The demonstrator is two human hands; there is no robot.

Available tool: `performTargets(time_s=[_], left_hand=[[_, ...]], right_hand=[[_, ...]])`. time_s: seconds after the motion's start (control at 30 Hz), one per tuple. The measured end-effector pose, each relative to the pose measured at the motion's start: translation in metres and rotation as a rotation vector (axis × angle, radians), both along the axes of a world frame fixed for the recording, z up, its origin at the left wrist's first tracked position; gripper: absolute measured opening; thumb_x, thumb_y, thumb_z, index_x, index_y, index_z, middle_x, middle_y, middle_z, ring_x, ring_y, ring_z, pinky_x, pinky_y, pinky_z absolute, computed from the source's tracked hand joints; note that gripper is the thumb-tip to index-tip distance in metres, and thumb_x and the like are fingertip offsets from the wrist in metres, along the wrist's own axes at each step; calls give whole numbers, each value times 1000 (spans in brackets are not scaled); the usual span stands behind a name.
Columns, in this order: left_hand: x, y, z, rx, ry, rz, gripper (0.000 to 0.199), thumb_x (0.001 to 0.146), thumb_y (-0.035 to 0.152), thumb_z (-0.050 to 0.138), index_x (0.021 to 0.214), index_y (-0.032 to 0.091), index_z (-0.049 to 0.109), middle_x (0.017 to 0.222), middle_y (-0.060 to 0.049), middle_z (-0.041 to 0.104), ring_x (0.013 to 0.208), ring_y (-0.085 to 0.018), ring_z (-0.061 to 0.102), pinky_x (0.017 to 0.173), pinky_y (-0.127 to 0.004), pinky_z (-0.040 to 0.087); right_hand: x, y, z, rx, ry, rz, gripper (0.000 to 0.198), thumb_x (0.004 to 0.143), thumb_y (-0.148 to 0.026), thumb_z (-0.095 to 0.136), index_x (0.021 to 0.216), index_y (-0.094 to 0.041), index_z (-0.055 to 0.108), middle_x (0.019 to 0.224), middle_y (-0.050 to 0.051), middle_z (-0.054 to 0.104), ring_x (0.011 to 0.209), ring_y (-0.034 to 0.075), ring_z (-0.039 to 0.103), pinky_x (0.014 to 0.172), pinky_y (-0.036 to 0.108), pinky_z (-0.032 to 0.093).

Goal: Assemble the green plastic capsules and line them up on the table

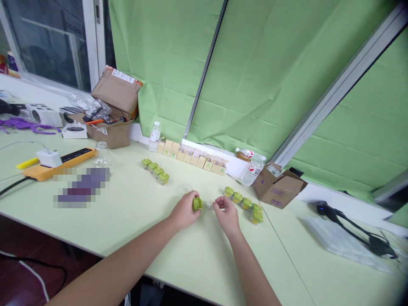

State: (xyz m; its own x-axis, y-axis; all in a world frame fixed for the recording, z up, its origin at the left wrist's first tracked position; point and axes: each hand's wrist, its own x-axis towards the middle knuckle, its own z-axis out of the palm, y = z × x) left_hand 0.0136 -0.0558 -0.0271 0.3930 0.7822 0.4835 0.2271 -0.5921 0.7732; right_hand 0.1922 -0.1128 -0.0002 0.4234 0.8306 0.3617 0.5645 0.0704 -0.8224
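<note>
My left hand is closed around a small green lid, its hollow side partly facing me. My right hand is in a pinch just to the right, with a small whitish, see-through piece at its fingertips, too blurred to name. Behind the left hand a clear small cup stands on the table. Little clear containers with green lids form a row beside my right hand, showing something yellow inside. Another row of green-lidded containers lies farther back on the left.
Small open cardboard boxes line the table's back edge beside an upright water bottle. Cardboard boxes stand at back right and back left. An orange power strip and a clear jar are left; a black headset lies right.
</note>
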Motion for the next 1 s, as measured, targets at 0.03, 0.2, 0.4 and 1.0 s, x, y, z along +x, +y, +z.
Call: performTargets(time_s=[0.03,0.2,0.4,1.0], left_hand=[[0,0,-1,0,14,9,40,71,12,64,108,22,53,102,-5,62,96,-21,58,84,-33,47],[2,3,-5,2,63,18,47,69,12,65,113,22,52,109,-8,62,104,-23,58,91,-36,47],[1,3,-5,6,129,16,46,69,13,63,113,22,53,107,-8,62,104,-25,59,91,-37,48],[-1,2,-3,41,140,-6,50,67,13,64,115,22,52,116,-8,62,111,-26,56,97,-41,46]], right_hand=[[-1,0,0,-3,-46,4,14,75,-33,62,81,-21,59,78,3,65,69,17,59,62,28,49],[-3,-2,1,-12,-103,43,10,73,-28,60,80,-21,60,78,3,66,69,17,60,61,27,49],[-3,-3,1,-18,-137,103,8,72,-24,58,80,-21,60,79,3,66,69,17,60,56,25,46],[-7,-9,8,-166,-276,144,6,74,-23,54,75,-23,60,70,-2,65,59,14,56,60,25,43]])
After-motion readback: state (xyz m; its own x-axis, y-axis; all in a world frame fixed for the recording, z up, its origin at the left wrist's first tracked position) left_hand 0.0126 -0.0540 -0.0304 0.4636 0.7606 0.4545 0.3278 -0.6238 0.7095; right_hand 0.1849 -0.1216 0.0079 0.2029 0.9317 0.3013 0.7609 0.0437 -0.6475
